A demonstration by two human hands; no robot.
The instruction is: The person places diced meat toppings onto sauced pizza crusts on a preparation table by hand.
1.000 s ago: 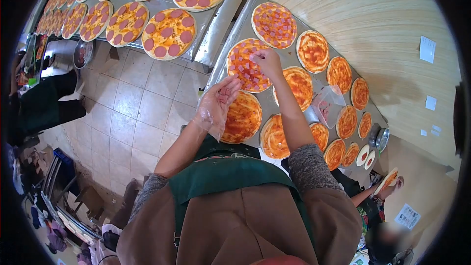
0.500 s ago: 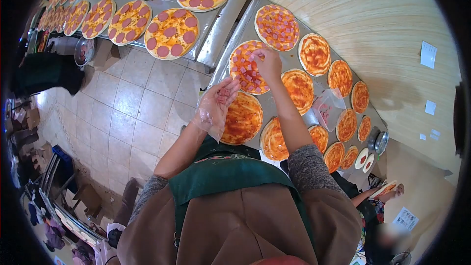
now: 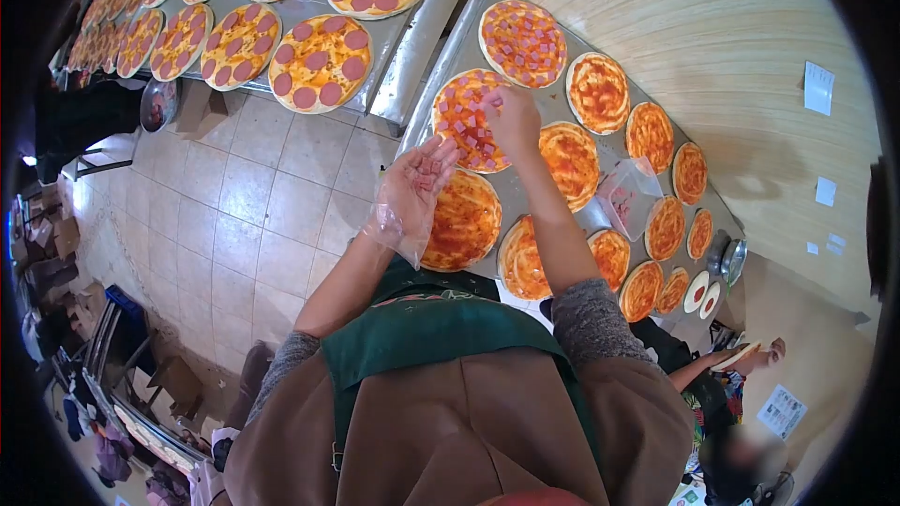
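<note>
My left hand (image 3: 412, 192), in a clear plastic glove, is cupped palm up with pink ham cubes (image 3: 427, 167) in it. It hovers over the edge of a sauced pizza base (image 3: 462, 225). My right hand (image 3: 511, 122) is over a pizza partly covered with ham cubes (image 3: 461, 117), its fingers pinched together; what they hold is too small to make out. Behind it lies a pizza covered with ham cubes (image 3: 522, 42). A clear plastic tub (image 3: 630, 199) with some ham inside stands among the sauced bases to the right.
Rows of pizzas with round sausage slices (image 3: 321, 64) fill another metal table at the upper left. Metal bowls (image 3: 732, 260) stand at the table's far right end. A co-worker's hands (image 3: 750, 356) hold a pizza base at the lower right. Another person in dark clothes is at the left.
My right hand has shifted slightly over the same pizza, its fingers still together. The person at the left has moved near the bowl there. The co-worker's base at the lower right has tilted.
</note>
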